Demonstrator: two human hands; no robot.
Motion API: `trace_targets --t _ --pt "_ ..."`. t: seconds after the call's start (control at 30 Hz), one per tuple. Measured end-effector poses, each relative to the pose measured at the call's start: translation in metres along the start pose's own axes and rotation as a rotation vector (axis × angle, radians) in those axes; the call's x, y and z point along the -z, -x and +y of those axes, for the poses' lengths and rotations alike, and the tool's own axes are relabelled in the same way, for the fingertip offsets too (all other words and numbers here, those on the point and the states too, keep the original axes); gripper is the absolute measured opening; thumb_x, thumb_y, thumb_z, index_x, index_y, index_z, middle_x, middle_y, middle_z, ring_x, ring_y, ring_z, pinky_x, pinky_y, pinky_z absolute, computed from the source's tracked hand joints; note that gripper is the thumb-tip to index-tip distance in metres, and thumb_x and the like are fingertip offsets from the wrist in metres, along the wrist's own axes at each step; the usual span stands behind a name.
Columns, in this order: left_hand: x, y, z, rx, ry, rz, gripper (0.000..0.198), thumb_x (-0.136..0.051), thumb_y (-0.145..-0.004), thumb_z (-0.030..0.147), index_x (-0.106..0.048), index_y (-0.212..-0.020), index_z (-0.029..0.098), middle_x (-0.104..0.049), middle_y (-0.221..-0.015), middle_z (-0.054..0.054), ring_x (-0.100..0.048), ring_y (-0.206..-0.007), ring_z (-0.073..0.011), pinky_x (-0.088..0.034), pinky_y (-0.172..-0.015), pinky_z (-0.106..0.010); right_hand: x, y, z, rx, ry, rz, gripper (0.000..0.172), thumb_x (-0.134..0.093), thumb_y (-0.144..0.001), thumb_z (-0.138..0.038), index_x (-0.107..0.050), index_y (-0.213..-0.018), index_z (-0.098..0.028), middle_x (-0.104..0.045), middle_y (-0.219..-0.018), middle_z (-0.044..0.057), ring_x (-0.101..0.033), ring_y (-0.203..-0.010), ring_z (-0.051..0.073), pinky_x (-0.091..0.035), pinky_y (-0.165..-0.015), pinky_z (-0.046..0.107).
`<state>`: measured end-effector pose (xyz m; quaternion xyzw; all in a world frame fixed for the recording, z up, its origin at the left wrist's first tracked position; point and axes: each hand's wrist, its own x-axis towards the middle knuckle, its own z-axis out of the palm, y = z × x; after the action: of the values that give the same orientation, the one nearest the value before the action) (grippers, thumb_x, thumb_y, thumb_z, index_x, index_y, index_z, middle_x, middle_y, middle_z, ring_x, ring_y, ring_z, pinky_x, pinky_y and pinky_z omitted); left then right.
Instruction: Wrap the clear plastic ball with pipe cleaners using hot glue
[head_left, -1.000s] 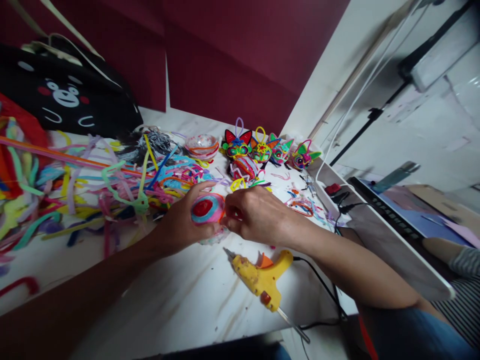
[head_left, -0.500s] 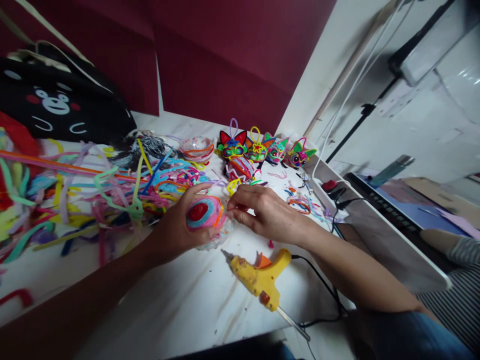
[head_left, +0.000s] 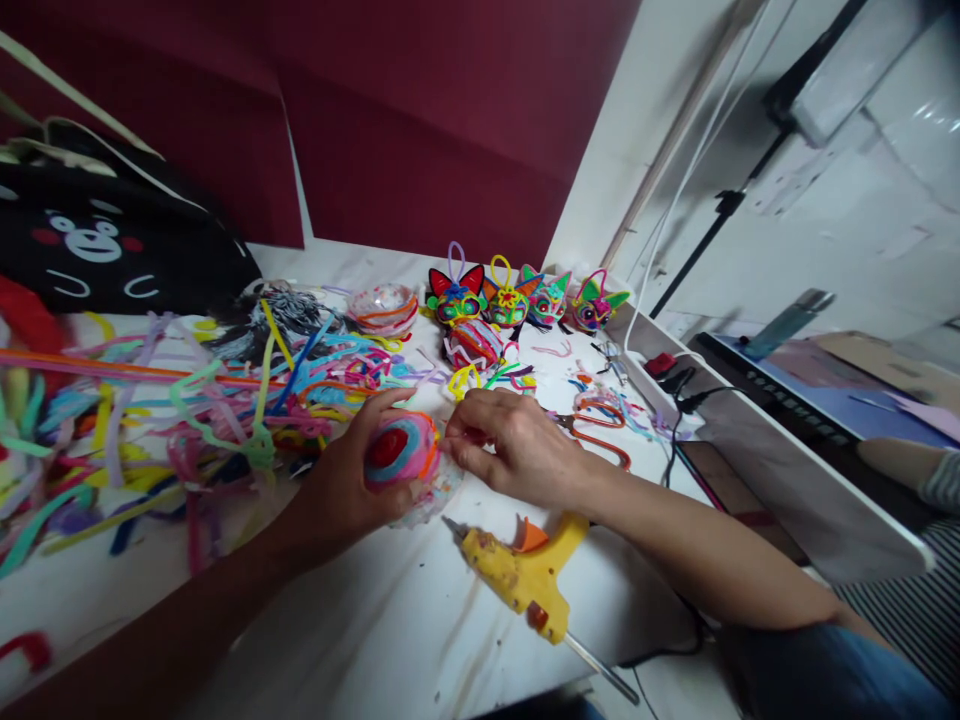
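Clearly, left fingers (head_left: 374, 411) cup the dome (head_left: 401, 452), right fingers (head_left: 480, 412) perhaps touching.

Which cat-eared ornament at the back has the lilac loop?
The leftmost ornament, red-eared; the second ornament has a yellow loop, the fourth ornament a pink one, the third ornament none visible.

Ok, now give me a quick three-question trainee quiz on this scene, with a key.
1. Which hand holds the colour-ringed piece?
2. True or false: the yellow glue gun lies on the table.
3. How many eared ornaments are in the row at the back: (a) two, (b) four, (c) six?

Key: 1. The left hand. 2. True. 3. (b).
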<state>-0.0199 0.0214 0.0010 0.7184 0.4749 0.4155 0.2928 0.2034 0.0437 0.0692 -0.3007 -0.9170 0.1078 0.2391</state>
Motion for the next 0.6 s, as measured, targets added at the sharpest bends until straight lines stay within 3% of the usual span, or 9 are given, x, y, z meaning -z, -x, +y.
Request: trace_targets --t 0.17,0.33,0.6 --pt "-0.0001 0.0009 0.0021 0.043 0.065 -0.027 0.075 -0.069 -0.078 0.044 -0.044 -0.147 0.027 -0.062 -0.139 -0.009 -0.066 -0.115 -0.0318 -0.055 -0.099 -0.044 -0.0051 0.0019 0.0020 -0.012 -0.043 -0.017 0.011 -0.053 -0.098 -0.016 -0.064 -0.096 -0.015 -0.069 -0.089 0.008 -0.063 -0.079 0.017 -0.049 -0.074 0.027" --pt "0.0011 0.0008 0.0062 0.077 0.109 -0.089 0.078 -0.070 -0.079 0.039 -0.040 -0.150 0.028 -0.067 -0.129 -0.007 -0.069 -0.107 -0.0292 -0.057 -0.095 -0.041 0.0003 0.0039 0.0054 0.098 -0.056 -0.041 0.012 -0.053 -0.102 -0.019 -0.064 -0.104 -0.014 -0.071 -0.096 0.010 -0.065 -0.086 0.019 -0.050 -0.080 0.029" --pt "0.0007 0.0015 0.0081 0.067 0.070 -0.083 0.078 -0.068 -0.077 0.036 -0.041 -0.150 0.027 -0.070 -0.114 -0.004 -0.068 -0.092 -0.0254 -0.058 -0.087 -0.037 0.0009 0.0052 0.0055 0.132 0.006 -0.055 0.014 -0.055 -0.103 -0.022 -0.065 -0.096 -0.015 -0.072 -0.092 0.011 -0.065 -0.087 0.020 -0.050 -0.082 0.030"
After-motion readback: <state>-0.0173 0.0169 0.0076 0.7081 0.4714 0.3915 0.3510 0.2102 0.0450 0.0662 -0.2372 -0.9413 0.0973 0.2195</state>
